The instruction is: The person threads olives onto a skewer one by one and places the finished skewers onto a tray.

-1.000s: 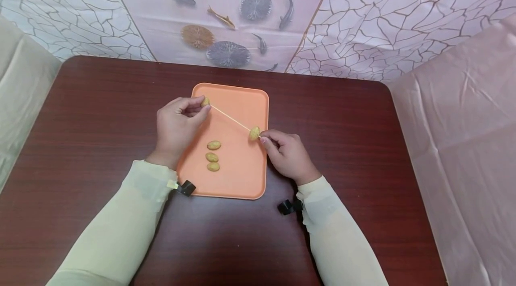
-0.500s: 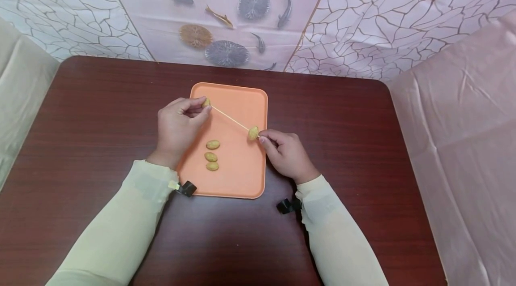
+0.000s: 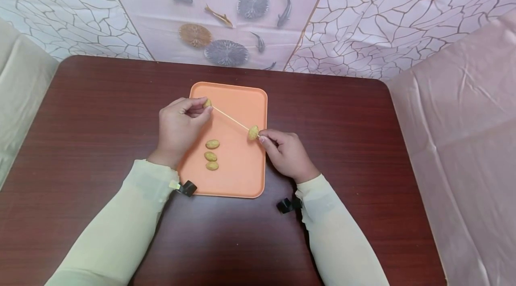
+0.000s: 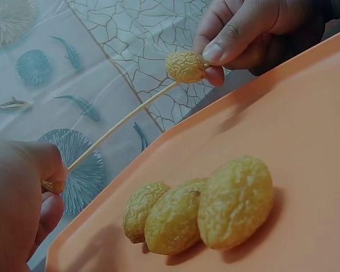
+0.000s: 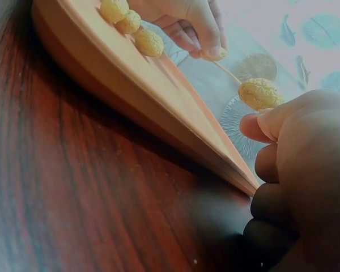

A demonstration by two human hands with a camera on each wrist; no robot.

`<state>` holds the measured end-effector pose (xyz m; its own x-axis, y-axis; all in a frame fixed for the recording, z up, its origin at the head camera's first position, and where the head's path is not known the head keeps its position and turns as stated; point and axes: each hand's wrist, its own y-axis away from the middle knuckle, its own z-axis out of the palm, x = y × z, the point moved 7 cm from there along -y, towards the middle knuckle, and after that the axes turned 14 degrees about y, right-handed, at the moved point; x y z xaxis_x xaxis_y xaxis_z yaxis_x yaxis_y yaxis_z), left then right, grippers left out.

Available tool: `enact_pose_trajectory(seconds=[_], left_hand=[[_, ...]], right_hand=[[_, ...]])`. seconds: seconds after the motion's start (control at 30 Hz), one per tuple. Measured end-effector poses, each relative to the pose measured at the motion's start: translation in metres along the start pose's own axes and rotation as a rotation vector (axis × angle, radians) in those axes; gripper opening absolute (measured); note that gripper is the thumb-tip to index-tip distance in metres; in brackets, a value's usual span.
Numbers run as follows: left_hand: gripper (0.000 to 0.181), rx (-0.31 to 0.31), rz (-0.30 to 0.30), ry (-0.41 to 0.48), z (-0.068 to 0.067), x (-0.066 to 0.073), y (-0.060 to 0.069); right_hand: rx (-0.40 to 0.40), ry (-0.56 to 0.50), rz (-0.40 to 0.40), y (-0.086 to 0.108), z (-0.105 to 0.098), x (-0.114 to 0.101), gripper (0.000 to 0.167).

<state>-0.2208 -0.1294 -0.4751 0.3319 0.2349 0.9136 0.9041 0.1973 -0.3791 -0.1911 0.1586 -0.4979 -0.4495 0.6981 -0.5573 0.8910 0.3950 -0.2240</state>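
Note:
A thin wooden skewer (image 3: 230, 117) slants over the orange tray (image 3: 238, 178). Near its right end sits a wrinkled yellow oval fruit (image 4: 185, 67), threaded on it. My right hand (image 3: 291, 156) pinches the skewer's end just behind that fruit. At the other end, the thumb and fingers of my left hand (image 3: 179, 127) pinch a second yellow fruit (image 3: 207, 103), mostly hidden by the fingers. The skewer meets this fruit, but how deep it goes in I cannot tell. Three more such fruits (image 4: 236, 203) lie in a short row on the tray.
The tray rests on a dark red-brown wooden table (image 3: 342, 143), its raised rim (image 5: 158, 133) running below both hands. Patterned cloth (image 3: 258, 17) hangs behind the table's far edge. Black wrist cameras (image 3: 187, 188) stick out from both sleeves.
Both hands keep their hold on skewer and fruit. The left hand has shifted very slightly right, toward the other hand; the view itself has drifted a little. The three fruits on the tray stay put.

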Motion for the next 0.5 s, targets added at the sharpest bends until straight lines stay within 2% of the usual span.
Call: enact_pose_trajectory(seconds=[0.3, 0.5], left_hand=[[0.015, -0.023, -0.002, -0.013, 0.008, 0.001, 0.003], [0.021, -0.180, 0.047, -0.052, 0.032, 0.014, 0.015]], right_hand=[[-0.008, -0.002, 0.008, 0.001, 0.000, 0.000, 0.023], [-0.033, -0.013, 0.004, -0.001, 0.004, -0.003, 0.024]])
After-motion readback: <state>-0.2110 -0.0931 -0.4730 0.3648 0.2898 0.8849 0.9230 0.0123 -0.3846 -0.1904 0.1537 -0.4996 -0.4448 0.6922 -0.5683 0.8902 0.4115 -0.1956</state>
